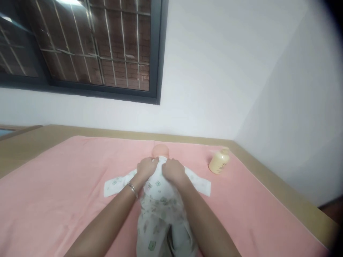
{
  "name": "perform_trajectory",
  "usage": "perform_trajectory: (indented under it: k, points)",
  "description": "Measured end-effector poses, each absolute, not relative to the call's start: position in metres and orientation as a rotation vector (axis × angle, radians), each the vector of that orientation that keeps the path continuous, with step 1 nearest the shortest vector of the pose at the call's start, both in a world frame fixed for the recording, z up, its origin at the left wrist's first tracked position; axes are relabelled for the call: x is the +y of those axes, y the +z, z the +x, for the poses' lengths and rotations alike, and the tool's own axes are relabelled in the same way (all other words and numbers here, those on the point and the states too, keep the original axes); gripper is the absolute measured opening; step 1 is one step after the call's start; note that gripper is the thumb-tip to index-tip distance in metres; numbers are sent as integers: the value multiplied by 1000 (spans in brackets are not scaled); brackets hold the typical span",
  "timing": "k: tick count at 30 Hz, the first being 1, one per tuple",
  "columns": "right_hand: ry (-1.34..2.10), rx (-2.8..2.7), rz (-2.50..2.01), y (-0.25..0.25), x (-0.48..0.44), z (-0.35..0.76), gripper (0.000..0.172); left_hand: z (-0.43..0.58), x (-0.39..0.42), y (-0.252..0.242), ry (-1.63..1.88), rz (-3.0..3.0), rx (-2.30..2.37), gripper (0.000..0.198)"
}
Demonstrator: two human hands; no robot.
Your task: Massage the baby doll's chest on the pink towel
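A baby doll lies on its back on a pink cloth, its head toward the wall. It wears a white top with small green prints, its long sleeves spread out to both sides, and matching printed trousers. My left hand, with a silver bracelet at the wrist, is closed on the top near the neck. On the other side of the neckline, my right hand is closed on the same top. The doll's face cannot be made out.
The pink cloth covers most of a tan surface. A pale yellow pump bottle stands on it at the right. Behind are a white wall and a dark-framed window with bars.
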State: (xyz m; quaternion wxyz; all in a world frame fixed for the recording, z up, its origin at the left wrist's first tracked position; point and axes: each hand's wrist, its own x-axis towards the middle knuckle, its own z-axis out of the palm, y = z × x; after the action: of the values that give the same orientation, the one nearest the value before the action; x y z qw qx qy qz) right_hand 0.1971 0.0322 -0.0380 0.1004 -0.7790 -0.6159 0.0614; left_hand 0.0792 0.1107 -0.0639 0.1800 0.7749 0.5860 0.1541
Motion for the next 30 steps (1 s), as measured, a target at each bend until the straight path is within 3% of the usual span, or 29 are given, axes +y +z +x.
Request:
perform_trajectory:
  k: [4,10,19,26,30]
  points:
    - [256,-1799,-2281,-34,33,195,39,83,90,-53,369,2394,1766,61]
    - [485,-1656,-2323,-35,50,235,51,85,65,-49,256,2573,1823,65]
    - [417,-1682,-2334,-28,38,209,46,79,101,-46,282,2244,1547,59]
    - [544,-1499,-2469,-41,58,237,54,93,65,-48,441,2606,1595,48]
    - [463,-1604,-2432,-37,48,220,49,88,88,-44,293,2416,1632,59]
